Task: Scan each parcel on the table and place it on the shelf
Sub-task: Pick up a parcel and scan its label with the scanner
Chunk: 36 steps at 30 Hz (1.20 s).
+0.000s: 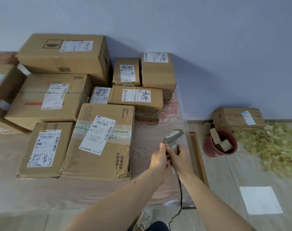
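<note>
Fingers of both your hands curl round the grey scanner's handle — left hand (pixel 159 157) and right hand (pixel 181 156) grip the scanner (pixel 172 139) together, just right of the big taped parcel (pixel 100 140). Some ten cardboard parcels lie on the table (pixel 42 194) — judging by that, nearly everything is left. No shelf shows.
</note>
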Tool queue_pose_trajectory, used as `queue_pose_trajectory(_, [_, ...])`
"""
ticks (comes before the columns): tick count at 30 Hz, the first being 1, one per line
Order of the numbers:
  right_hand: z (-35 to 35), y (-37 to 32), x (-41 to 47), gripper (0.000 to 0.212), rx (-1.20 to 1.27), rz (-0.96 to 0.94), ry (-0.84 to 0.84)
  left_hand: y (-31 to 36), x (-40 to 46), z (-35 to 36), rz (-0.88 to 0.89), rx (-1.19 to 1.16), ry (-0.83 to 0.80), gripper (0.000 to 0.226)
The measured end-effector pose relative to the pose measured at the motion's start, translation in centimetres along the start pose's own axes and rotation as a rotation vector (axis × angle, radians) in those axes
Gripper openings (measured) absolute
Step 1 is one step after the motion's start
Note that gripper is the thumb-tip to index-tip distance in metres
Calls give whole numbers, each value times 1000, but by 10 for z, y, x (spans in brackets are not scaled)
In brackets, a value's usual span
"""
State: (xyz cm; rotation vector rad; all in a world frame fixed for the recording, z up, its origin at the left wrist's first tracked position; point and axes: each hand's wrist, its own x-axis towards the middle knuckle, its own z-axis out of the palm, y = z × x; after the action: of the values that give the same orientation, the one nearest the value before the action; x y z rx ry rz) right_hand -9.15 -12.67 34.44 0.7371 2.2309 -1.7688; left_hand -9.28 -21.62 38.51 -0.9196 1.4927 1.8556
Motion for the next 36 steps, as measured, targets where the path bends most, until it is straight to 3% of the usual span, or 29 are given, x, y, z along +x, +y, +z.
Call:
queue_pose_trajectory(11, [42,-87,-37,23,33,-179,-130,54,-57,-36,205,-158,147,45])
queue_pose_trajectory(16, [69,-122,-74,12,95,-216,-81,69,-93,-75,316,-172,141,36])
queue_pose_trajectory(23, [130,-144,-120,20,175,-152,28,83,-116,-149,420,-115,52,37])
queue_pose_trajectory(26, [156,-144,-136,27,147,-152,109,87,-111,-190,480,-35,47,35])
queue_pose_trajectory(30, [187,-136,-151,32,154,-102,169,82,-81,-245,661,157,224,32])
queue_pose_trajectory(33, [205,-131,-157,36,180,-48,177,76,-61,-277,696,338,296,46])
queue_pose_trajectory(36, [218,-130,-161,37,264,-29,196,75,-51,-296,722,452,264,53])
